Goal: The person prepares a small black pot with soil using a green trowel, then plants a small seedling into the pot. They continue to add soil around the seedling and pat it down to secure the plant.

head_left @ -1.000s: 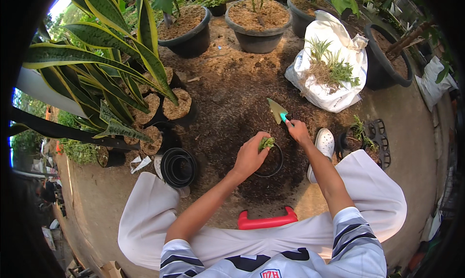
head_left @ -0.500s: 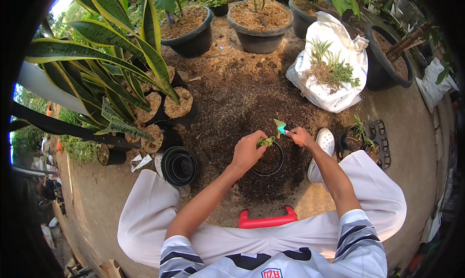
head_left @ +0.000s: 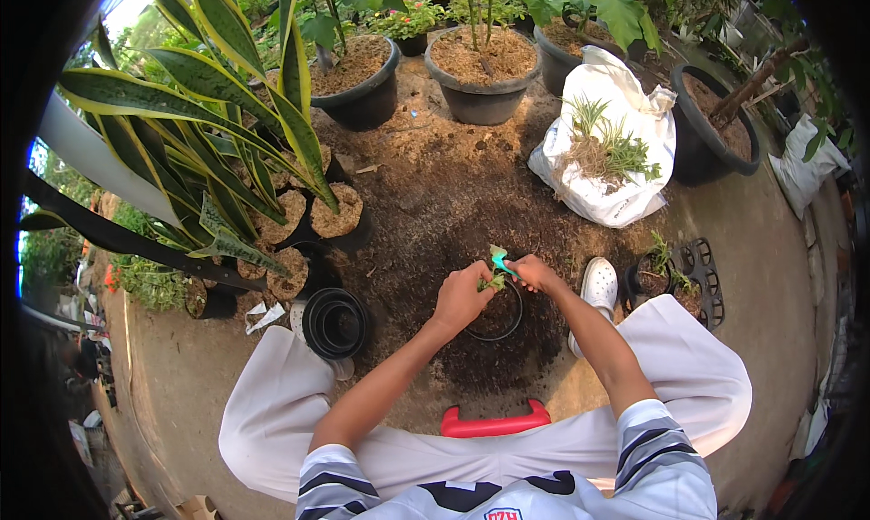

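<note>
Both forearms were stretched forward over a heap of dark soil (head_left: 435,221), the left hand (head_left: 460,298) clenched around one small green seedling (head_left: 494,283) held upright at the rim of one small black pot (head_left: 497,313), and the right hand (head_left: 536,274), just beside it, gripped around one teal trowel (head_left: 498,259) tipped toward the seedling. One stack of empty black pots (head_left: 335,322) was seen left of the left hand, one white sack (head_left: 607,149) of plants beyond the right hand, and one red stool (head_left: 494,422) below both hands.
</note>
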Demonstrator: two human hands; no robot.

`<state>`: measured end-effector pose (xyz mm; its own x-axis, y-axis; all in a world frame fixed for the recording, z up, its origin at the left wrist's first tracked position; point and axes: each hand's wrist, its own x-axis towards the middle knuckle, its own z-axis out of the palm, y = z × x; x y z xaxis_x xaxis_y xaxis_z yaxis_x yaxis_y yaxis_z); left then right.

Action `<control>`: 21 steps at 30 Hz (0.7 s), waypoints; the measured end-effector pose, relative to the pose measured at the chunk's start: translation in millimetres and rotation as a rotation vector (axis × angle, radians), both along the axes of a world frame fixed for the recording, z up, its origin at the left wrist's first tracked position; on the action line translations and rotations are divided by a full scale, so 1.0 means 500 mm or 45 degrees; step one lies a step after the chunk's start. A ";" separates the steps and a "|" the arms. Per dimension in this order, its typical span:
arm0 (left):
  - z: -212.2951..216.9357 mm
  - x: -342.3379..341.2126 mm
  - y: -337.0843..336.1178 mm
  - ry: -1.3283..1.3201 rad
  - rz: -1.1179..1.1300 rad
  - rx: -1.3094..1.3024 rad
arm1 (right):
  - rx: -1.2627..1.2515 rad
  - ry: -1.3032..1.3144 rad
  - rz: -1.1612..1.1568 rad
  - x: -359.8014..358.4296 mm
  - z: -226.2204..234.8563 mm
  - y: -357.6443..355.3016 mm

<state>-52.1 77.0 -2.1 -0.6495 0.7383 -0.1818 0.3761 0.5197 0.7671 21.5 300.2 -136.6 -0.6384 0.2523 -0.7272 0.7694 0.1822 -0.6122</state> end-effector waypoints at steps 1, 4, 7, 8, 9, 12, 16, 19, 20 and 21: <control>-0.003 -0.001 -0.002 -0.016 0.002 0.021 | -0.026 -0.011 -0.006 -0.001 0.001 -0.005; -0.008 -0.003 0.001 -0.101 0.009 0.057 | -0.111 0.003 -0.025 0.016 -0.006 0.005; -0.009 -0.009 0.003 -0.178 0.012 0.056 | -0.136 0.020 -0.035 0.035 -0.004 0.030; -0.021 -0.016 0.000 -0.163 0.006 0.071 | -0.153 0.011 -0.014 0.032 0.012 0.039; -0.028 -0.016 0.001 -0.158 -0.008 0.089 | -0.166 -0.008 0.000 0.040 0.027 0.053; -0.045 -0.016 -0.008 -0.088 0.004 0.161 | -0.155 0.009 0.062 0.054 0.093 0.088; -0.052 -0.033 -0.009 -0.293 0.008 0.065 | -0.055 -0.076 0.190 0.081 0.216 0.144; -0.026 -0.032 -0.006 -0.426 0.012 0.092 | 0.081 -0.103 0.254 0.119 0.332 0.164; -0.024 -0.036 -0.001 -0.437 0.015 0.106 | 0.088 -0.141 0.245 0.131 0.365 0.168; -0.026 -0.035 -0.004 -0.453 0.024 0.111 | 0.087 -0.182 0.241 0.142 0.390 0.167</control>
<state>-69.4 75.1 -15.1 -0.5706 0.7494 -0.3359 0.0689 0.4513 0.8897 92.6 383.6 58.5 -0.5709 0.1896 -0.7988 0.7955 0.3683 -0.4812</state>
